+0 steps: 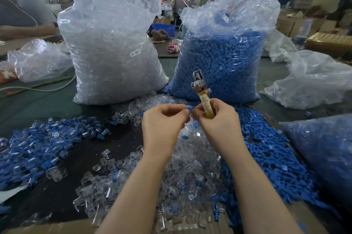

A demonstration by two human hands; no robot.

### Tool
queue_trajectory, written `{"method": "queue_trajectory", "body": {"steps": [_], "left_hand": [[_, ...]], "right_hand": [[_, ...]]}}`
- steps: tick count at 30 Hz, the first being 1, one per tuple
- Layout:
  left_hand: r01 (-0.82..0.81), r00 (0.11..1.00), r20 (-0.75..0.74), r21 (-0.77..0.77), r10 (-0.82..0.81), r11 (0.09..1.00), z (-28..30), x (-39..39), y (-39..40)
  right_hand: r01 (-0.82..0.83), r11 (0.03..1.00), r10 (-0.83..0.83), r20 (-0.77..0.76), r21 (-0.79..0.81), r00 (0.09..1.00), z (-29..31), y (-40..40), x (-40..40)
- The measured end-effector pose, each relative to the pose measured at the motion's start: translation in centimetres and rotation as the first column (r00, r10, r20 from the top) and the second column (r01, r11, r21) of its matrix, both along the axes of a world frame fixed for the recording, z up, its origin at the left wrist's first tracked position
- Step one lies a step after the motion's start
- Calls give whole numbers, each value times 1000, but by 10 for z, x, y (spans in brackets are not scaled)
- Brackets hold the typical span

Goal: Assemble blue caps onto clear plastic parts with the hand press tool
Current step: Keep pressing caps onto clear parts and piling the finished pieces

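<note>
My right hand (pixel 217 119) grips the taped handle of the hand press tool (pixel 200 88), whose metal head points up and away from me. My left hand (pixel 163 121) pinches a small blue cap (pixel 190 108) at its fingertips, and the right hand's fingertips touch that cap too. Whether a clear part sits under the cap I cannot tell. Below my hands lies a heap of loose clear plastic parts (pixel 190 172). Loose blue caps (pixel 270 153) are spread to the right. Assembled pieces, clear with blue caps (pixel 43 142), lie in a pile on the left.
Two tall plastic bags stand behind my hands: one of clear parts (pixel 114 52) on the left, one of blue caps (pixel 222 62) on the right. Another bag of blue pieces (pixel 323 149) lies at the right edge. Crumpled clear bags (pixel 312 81) and a person's arm (pixel 26 30) border the table.
</note>
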State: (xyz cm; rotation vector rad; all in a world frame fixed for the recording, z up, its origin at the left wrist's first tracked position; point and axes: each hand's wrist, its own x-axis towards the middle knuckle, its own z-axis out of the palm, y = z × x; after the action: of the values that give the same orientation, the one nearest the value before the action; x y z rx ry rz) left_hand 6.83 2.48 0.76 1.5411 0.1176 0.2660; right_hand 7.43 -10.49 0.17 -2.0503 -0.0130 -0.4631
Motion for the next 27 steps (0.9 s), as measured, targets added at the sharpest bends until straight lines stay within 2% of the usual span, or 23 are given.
{"method": "queue_trajectory", "body": {"steps": [7, 15, 20, 23, 27], "left_hand": [[-55, 992, 125, 221, 27, 974, 1, -3, -2], [-70, 986, 163, 241, 31, 968, 0, -4, -1], [-70, 984, 177, 267, 23, 961, -2, -3, -1], [-55, 987, 157, 226, 19, 973, -2, -3, 0], [-16, 995, 96, 24, 13, 1000, 1, 0, 3]], "right_hand": [[-55, 998, 57, -36, 43, 998, 4, 2, -2], [-99, 986, 112, -94, 136, 989, 6, 1, -4], [-113, 985, 126, -102, 128, 987, 5, 0, -3], [-162, 977, 176, -98, 139, 979, 6, -2, -5], [-215, 969, 229, -126, 119, 965, 8, -10, -8]]}}
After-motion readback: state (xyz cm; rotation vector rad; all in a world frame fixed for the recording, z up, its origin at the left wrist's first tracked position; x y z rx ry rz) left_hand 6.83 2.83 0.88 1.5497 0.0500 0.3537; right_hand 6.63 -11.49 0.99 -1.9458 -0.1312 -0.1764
